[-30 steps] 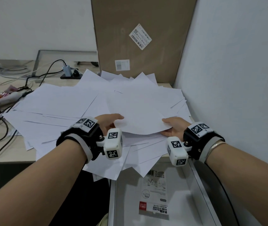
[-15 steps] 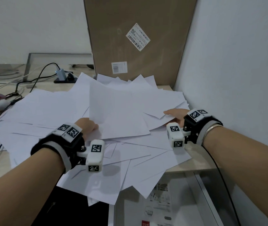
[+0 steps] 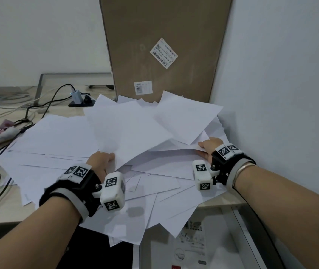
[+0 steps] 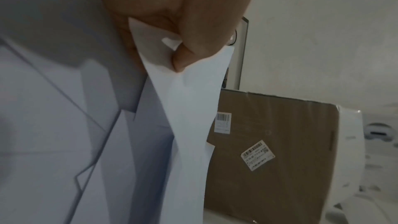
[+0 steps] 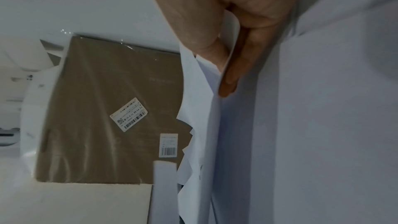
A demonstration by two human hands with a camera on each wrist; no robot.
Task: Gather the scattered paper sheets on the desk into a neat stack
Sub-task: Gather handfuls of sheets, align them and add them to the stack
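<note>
Many white paper sheets (image 3: 61,136) lie fanned across the wooden desk (image 3: 3,202), some hanging over its front edge. My left hand (image 3: 101,159) pinches the near left edge of a lifted sheet (image 3: 127,129); in the left wrist view the thumb and fingers (image 4: 183,52) fold that sheet's corner (image 4: 185,108). My right hand (image 3: 208,145) grips the right edge of a raised bundle of sheets (image 3: 185,121), with fingers (image 5: 234,67) under the paper (image 5: 206,125) and thumb on top. Both lifted parts tilt up toward the back.
A tall cardboard box (image 3: 164,45) leans against the wall behind the papers. The white wall (image 3: 281,94) stands close on the right. Cables (image 3: 48,101) and a small adapter (image 3: 76,96) lie at the back left. A white drawer unit (image 3: 193,245) sits below the desk edge.
Both hands have moved forward and apart into the pile. The top sheets have risen and shifted toward the box, the right bundle lifting off the desk.
</note>
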